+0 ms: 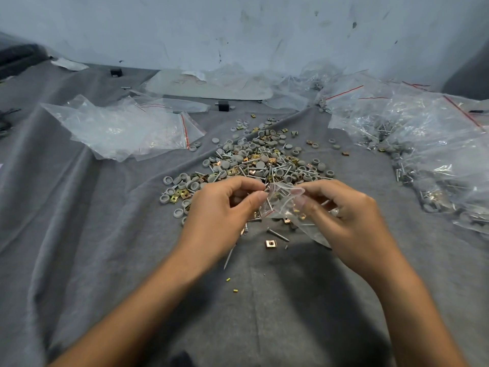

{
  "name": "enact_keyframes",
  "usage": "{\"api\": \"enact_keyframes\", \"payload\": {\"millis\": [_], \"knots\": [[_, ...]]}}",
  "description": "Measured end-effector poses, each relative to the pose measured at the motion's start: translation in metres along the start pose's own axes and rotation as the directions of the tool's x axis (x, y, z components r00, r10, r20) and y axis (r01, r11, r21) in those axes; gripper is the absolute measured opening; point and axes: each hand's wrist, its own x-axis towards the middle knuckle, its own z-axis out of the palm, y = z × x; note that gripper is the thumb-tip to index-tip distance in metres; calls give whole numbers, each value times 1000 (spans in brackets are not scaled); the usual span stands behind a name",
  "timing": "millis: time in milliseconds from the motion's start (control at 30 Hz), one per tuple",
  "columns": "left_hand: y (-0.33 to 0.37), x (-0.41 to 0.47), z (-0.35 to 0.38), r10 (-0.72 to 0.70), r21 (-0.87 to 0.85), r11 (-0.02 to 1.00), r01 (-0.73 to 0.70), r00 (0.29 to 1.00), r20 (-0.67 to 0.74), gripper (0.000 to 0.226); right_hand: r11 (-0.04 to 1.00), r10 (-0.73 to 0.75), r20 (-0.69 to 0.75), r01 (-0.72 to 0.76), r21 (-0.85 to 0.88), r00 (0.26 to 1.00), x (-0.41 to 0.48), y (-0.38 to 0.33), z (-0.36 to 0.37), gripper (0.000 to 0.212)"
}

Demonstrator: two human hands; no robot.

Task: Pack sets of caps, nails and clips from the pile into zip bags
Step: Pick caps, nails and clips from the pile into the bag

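Observation:
A pile [254, 160] of grey round caps, thin nails and brass-coloured clips lies on the grey cloth in the middle. Just in front of it I hold a small clear zip bag [284, 205] between both hands. My left hand [222, 207] pinches the bag's left edge near its red zip line with thumb and forefinger. My right hand [344, 213] grips the bag's right side, fingers curled round the plastic. A nail and a clip show through the bag. A loose clip [270, 244] and a loose nail [277, 234] lie below the bag.
Empty zip bags [119, 128] lie in a heap at the left. Filled bags [434, 149] are stacked at the right. The grey cloth [105, 234] covers the whole surface; a wall stands behind. Two small black blocks [223, 105] sit at the back.

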Motion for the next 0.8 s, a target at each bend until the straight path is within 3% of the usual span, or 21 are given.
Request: {"api": "enact_keyframes", "payload": {"millis": [233, 500, 800], "knots": [[4, 0, -12, -11, -62, 998, 10, 1000, -24, 16, 1000, 23, 3, -23, 18, 1000, 0, 0, -1, 10], [5, -1, -7, 42, -49, 998, -38, 995, 94, 23, 1000, 6, 19, -6, -3, 1000, 0, -3, 2, 13], [0, 1, 0, 44, -28, 999, -41, 990, 132, 16, 1000, -13, 27, 13, -6, 1000, 0, -3, 3, 15]]}}
